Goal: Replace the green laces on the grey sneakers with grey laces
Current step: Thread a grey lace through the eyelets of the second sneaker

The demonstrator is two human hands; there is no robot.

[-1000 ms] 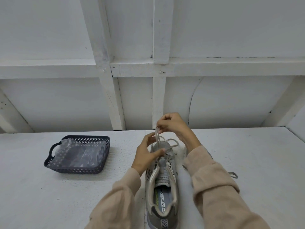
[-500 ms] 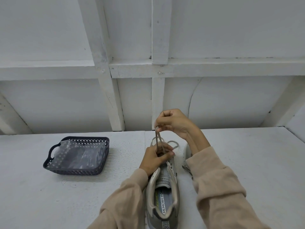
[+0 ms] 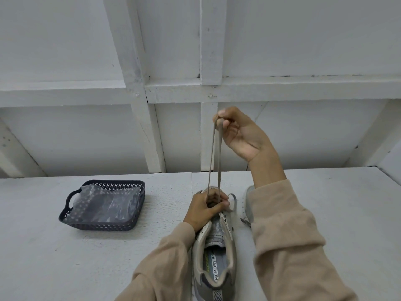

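the grey sneaker [image 3: 217, 257] lies on the tabletop [image 3: 325, 192], toe toward 12 o'clock and heel nearest the person. the left hand [image 3: 205, 208] grips its forefoot, fingers [image 3: 219, 204] curled over the eyelets, likely to pin it against the pull. the right hand [image 3: 238, 131], raised at 12 o'clock beyond the toe, pinches both strands of the lace [image 3: 213, 159] taut, probably to even them. a second sneaker [image 3: 246, 200] peeks out at 2 o'clock. the basket [image 3: 102, 224] sits well apart at 9 o'clock.
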